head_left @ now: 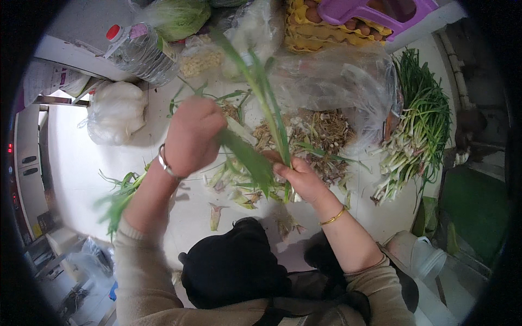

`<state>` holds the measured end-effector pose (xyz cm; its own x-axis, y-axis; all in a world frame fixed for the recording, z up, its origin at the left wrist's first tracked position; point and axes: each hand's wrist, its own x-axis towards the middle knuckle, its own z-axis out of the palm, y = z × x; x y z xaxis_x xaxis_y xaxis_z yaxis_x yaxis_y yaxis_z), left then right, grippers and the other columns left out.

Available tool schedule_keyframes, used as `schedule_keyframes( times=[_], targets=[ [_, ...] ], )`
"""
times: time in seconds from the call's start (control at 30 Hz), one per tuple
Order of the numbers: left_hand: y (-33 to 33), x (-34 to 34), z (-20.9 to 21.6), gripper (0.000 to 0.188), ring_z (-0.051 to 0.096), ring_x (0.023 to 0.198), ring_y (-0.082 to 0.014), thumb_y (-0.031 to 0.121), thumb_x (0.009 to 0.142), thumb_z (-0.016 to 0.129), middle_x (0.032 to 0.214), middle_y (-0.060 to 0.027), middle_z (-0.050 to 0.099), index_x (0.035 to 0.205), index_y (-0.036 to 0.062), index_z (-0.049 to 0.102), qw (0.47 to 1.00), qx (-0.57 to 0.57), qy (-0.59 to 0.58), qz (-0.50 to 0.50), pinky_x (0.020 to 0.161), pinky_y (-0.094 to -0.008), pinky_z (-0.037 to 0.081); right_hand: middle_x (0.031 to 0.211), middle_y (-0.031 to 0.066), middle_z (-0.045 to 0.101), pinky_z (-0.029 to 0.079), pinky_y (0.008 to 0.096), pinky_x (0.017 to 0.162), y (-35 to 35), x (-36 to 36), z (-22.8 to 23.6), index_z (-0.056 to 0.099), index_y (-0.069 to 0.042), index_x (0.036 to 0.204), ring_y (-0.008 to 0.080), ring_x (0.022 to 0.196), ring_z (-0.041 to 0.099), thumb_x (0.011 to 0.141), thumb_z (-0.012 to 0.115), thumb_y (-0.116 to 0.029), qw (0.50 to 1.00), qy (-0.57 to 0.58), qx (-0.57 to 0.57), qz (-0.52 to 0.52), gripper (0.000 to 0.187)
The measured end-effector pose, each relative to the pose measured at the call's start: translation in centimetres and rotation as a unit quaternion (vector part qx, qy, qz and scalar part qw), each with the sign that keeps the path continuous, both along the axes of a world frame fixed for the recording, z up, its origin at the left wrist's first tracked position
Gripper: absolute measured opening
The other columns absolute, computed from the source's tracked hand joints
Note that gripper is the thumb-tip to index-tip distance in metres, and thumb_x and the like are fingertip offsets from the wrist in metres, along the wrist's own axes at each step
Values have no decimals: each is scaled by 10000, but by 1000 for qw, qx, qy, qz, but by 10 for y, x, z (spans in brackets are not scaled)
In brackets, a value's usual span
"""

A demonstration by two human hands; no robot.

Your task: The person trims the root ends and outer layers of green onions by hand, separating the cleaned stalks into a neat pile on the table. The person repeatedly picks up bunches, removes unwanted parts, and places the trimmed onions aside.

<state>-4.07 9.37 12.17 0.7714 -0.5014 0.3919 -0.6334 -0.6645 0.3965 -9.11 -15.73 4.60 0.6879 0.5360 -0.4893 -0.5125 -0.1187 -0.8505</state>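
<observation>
Head view, looking down over a pale tiled surface [185,217]: pinches between thumb and fingers of the right hand [307,182] a long green stalk [272,117], close to its lower end. Tilts this stalk a little to the left, with leaves toward the far side, about in the middle of the view. Curls the left hand [196,133] like a fist, back turned up, just left of the stalk; appears to hold there a wide green leaf [247,157], slanting down toward the right hand. Looks blurred at this place, so cannot tell every finger exactly. Wears a silver bracelet [166,163] on the left wrist and a yellow bracelet [333,215] on the right one. Can see behind and beneath the hands a heap of dry brown peelings [334,130], with loose scraps [215,217] nearer to the body. Shows at the right a thick bundle of green shoots [421,108], and beside the left forearm a smaller bunch of greens [125,198]. Includes along the far side a red-capped bottle [144,51], a clear plastic bag [348,81] and yellow egg trays [304,27], partly under a purple plastic frame [348,8].
</observation>
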Motion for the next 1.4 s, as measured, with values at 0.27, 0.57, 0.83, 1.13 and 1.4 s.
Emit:
schedule_keyframes(
  times=[0.27, 0.57, 0.83, 1.13, 1.4],
  targets=[
    [-1, 14, -70, 517, 434, 1019, -379, 8, 625, 525, 1109, -236, 455, 1140, 7, 470, 964, 137, -17, 229, 886, -423, 355, 846, 124, 611, 452, 257, 566, -13, -24, -5, 450, -7, 1089, 125, 582, 523, 898, 471, -132, 956, 237, 38, -167, 229],
    [-52, -55, -128, 367, 546, 750, -147, 317, 853, 567, 891, -46, 572, 1078, 31, 527, 489, -537, 659, 197, 608, -270, 459, 756, 57, 581, 410, 248, 564, -2, -34, -23, 512, -2, 916, 96, 599, 490, 888, 506, -170, 990, 116, 21, -78, 171],
    [-62, -54, -135, 287, 569, 860, -257, 213, 905, 469, 967, -123, 566, 1099, 1, 470, 380, -669, 613, 179, 744, -409, 498, 678, 5, 533, 392, 237, 577, -9, -39, -32, 545, -23, 894, 91, 613, 489, 887, 507, -207, 995, 87, -21, -34, 188],
    [-14, -24, -135, 157, 542, 828, -205, 201, 905, 462, 888, -62, 560, 933, 56, 516, 488, -747, 414, 181, 843, -419, 443, 907, 134, 565, 429, 360, 782, -42, -38, -54, 571, 25, 928, 229, 843, 544, 859, 515, -195, 928, -119, -348, 66, 237],
    [-49, -38, -126, 149, 522, 798, -206, 142, 895, 450, 896, -85, 540, 991, 28, 467, 536, -707, 429, 171, 821, -397, 443, 960, 108, 553, 421, 328, 814, -26, -13, -15, 555, 9, 1031, 206, 884, 538, 892, 487, -262, 981, 66, -179, 33, 312]
  ],
)
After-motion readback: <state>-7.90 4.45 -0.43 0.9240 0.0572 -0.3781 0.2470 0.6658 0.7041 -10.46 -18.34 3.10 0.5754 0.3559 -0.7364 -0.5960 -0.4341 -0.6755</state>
